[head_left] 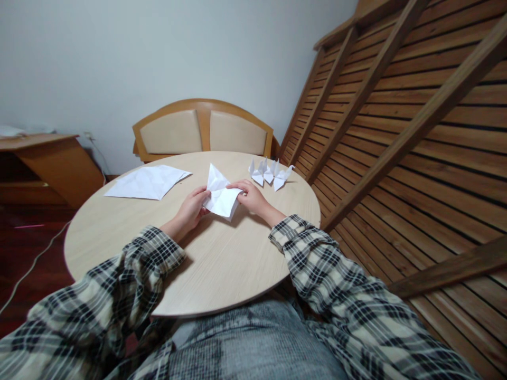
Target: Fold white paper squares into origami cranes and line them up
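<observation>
A partly folded sheet of white paper [222, 199] is held between both hands, just above the middle of the table. My left hand [190, 211] pinches its left edge. On the other side, my right hand [250, 196] grips the right edge, thumb and fingers closed on it. One pointed corner of the paper stands up at the back, and a squarish flap faces me. Beyond my right hand stand several folded white paper cranes [269, 173] in a close row. Some fingertips are hidden behind the paper.
The round pale wooden table [198, 279] is in front of me. More white paper [148, 182] lies flat at its left. A headboard-like panel [204, 129] stands behind it, a slatted wooden frame [380, 137] leans at the right, and a desk [51, 163] and cable [37, 258] are at left.
</observation>
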The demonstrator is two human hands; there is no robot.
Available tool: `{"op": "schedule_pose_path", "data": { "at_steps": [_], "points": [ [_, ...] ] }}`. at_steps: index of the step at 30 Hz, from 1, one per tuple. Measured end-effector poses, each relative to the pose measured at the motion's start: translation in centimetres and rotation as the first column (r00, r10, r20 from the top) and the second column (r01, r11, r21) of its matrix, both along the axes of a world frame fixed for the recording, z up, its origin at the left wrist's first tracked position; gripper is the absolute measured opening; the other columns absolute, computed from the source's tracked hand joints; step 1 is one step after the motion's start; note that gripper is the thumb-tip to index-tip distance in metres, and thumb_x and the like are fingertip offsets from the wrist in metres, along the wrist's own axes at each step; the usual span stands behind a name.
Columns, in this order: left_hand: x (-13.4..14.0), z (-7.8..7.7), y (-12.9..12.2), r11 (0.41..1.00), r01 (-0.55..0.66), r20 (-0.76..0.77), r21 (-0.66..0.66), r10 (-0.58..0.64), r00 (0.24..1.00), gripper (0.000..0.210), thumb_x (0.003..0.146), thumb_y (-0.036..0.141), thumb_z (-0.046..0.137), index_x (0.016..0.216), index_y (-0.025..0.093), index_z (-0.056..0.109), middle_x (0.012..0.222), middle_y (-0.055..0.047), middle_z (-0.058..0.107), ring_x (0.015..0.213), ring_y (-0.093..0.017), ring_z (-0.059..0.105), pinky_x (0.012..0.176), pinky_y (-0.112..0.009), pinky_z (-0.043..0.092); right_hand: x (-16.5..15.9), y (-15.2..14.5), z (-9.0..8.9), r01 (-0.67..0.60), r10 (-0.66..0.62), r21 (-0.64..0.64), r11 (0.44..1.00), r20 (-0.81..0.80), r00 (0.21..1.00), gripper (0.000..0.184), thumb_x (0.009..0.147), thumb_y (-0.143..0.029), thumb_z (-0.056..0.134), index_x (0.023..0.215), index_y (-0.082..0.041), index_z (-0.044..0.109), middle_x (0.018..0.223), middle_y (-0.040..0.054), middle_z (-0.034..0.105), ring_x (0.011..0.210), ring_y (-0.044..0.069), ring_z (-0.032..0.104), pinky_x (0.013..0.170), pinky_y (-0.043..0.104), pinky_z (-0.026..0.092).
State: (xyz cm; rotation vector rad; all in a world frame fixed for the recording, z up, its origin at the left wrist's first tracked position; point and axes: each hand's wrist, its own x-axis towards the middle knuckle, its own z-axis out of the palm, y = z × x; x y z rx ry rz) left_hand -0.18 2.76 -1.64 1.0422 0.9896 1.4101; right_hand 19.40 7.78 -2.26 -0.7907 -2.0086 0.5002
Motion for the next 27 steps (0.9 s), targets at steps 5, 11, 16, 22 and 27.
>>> {"op": "schedule_pose_path", "data": {
  "at_steps": [5,11,16,22,27],
  "points": [
    [0.09,0.1,-0.11,1.0,0.015,0.005,0.013,-0.015,1.0,0.011,0.079,0.026,0.065,0.083,0.015,0.064,0.076,-0.005,0.061,0.061,-0.014,0.052,0.045,-0.022,0.038,0.01,0.13,-0.1,0.008,-0.008,-0.007,1.0,0.005,1.0,0.039,0.077,-0.003,0.054,0.106,-0.022,0.072,0.11,0.0066,0.066,0.109,0.021,0.058,0.102,0.043,0.044],
    [0.23,0.36,-0.36,1.0,0.015,0.002,-0.008,-0.015,1.0,0.013,0.077,0.022,0.064,0.087,0.015,0.066,0.078,-0.005,0.062,0.063,-0.014,0.053,0.045,-0.021,0.039,-0.08,0.11,-0.25,-0.019,0.019,-0.003,1.0,0.016,1.0,0.047,0.07,0.003,0.055,0.106,-0.021,0.072,0.113,0.0063,0.065,0.113,0.021,0.056,0.105,0.043,0.042],
    [0.22,0.44,-0.43,0.999,0.017,0.012,-0.038,-0.017,1.0,0.018,0.078,0.02,0.062,0.095,0.016,0.068,0.082,-0.006,0.065,0.063,-0.014,0.053,0.048,-0.022,0.04,-0.04,0.05,0.1,-0.002,0.002,-0.029,1.0,-0.007,1.0,0.037,0.074,0.0,0.06,0.098,-0.024,0.073,0.112,0.006,0.066,0.113,0.021,0.058,0.107,0.045,0.041],
    [0.02,0.53,-0.5,0.995,0.078,0.02,-0.061,-0.077,0.997,0.018,0.08,0.024,0.063,0.094,0.015,0.066,0.075,-0.005,0.061,0.059,-0.013,0.051,0.048,-0.022,0.04,-0.2,-0.16,0.28,-0.032,0.024,-0.109,0.994,-0.073,0.997,0.022,0.082,-0.008,0.063,0.094,-0.023,0.073,0.115,0.0075,0.069,0.112,0.02,0.061,0.106,0.045,0.042],
    [0.13,0.58,-0.61,0.993,0.106,0.036,-0.053,-0.104,0.994,0.014,0.08,0.022,0.063,0.091,0.014,0.064,0.071,-0.004,0.058,0.056,-0.011,0.049,0.046,-0.021,0.037,-0.41,-0.15,0.05,-0.088,0.059,-0.211,0.974,-0.139,0.989,0.013,0.088,-0.019,0.061,0.095,-0.02,0.072,0.113,0.009,0.071,0.105,0.019,0.065,0.098,0.04,0.047]
  ]
}}
